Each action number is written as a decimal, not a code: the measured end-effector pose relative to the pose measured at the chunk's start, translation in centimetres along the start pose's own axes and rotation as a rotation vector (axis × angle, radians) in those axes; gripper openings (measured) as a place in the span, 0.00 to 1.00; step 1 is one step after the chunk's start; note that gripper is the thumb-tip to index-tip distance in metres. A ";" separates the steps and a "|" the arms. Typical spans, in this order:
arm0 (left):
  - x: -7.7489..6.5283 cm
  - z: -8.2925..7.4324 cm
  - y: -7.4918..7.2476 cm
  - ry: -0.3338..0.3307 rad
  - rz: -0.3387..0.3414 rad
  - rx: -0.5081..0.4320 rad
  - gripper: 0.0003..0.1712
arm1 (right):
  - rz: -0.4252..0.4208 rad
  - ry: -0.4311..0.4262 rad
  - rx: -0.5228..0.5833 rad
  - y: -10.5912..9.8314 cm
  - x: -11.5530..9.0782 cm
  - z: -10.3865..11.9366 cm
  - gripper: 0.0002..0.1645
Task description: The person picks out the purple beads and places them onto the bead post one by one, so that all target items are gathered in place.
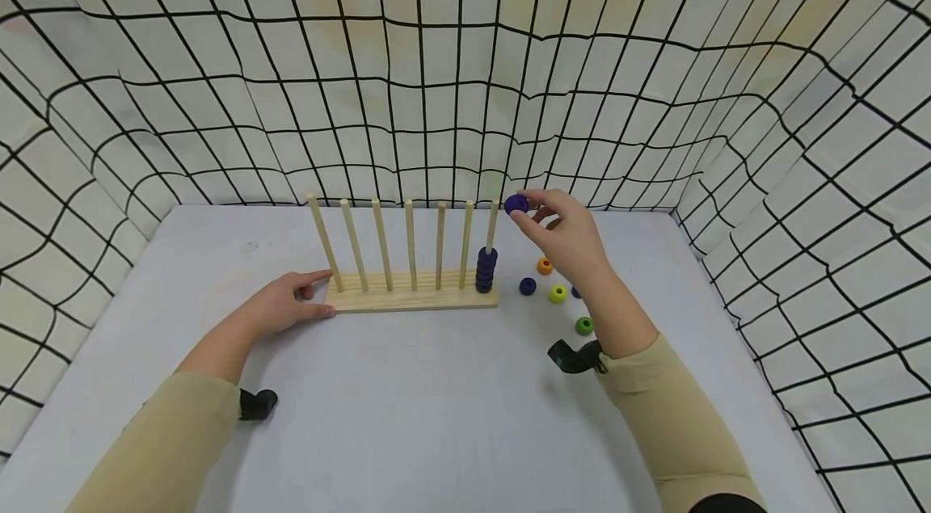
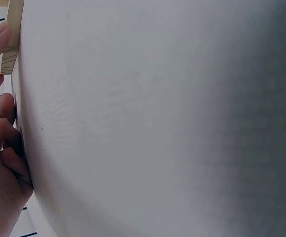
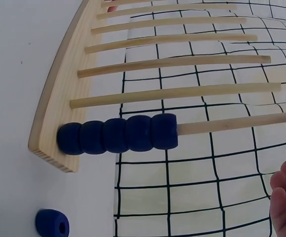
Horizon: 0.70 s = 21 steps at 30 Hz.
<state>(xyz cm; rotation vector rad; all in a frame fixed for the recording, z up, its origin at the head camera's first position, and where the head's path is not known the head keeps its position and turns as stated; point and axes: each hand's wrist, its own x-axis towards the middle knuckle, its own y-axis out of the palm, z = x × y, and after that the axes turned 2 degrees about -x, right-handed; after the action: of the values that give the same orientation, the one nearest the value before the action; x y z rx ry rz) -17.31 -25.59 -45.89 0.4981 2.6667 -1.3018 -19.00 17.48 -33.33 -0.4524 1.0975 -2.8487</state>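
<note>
A wooden peg rack (image 1: 407, 301) stands on the table, a row of upright pegs in its flat base. My left hand (image 1: 280, 304) grips the base's left end between thumb and forefinger; in the left wrist view, its other fingers (image 2: 12, 136) curl near the tabletop. Several dark blue beads (image 3: 115, 136) are stacked on the rightmost peg (image 3: 236, 123), whose upper part is bare. Between thumb and fingertips, my right hand (image 1: 570, 234) pinches another blue bead (image 1: 516, 204), just right of that peg's tip. Only the bead's edge shows in the right wrist view.
Right of the rack lie loose beads: an orange one (image 1: 545, 266), a blue one (image 1: 527, 286), a yellow one (image 1: 558, 293) and a green one (image 1: 584, 325). Another dark bead (image 1: 576, 292) is partly hidden by my right wrist. Black netting (image 1: 458, 85) surrounds the white table (image 1: 407, 408).
</note>
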 end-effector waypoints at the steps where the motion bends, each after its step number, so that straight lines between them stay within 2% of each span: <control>1: 0.0 0.0 0.0 -0.001 -0.001 0.002 0.49 | -0.001 -0.001 0.009 0.0 0.1 0.1 0.27; 9: -0.1 0.1 0.0 0.006 0.002 -0.002 0.49 | -0.013 -0.036 0.079 0.4 0.5 0.9 0.25; 21: 0.0 0.0 -0.1 0.014 0.005 -0.013 0.49 | -0.014 -0.022 0.084 0.8 1.0 1.2 0.24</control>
<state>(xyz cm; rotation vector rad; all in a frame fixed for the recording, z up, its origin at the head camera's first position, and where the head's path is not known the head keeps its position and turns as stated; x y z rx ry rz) -17.31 -25.62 -45.81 0.5137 2.6819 -1.2837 -19.65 15.98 -32.74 -0.4868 0.9700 -2.8816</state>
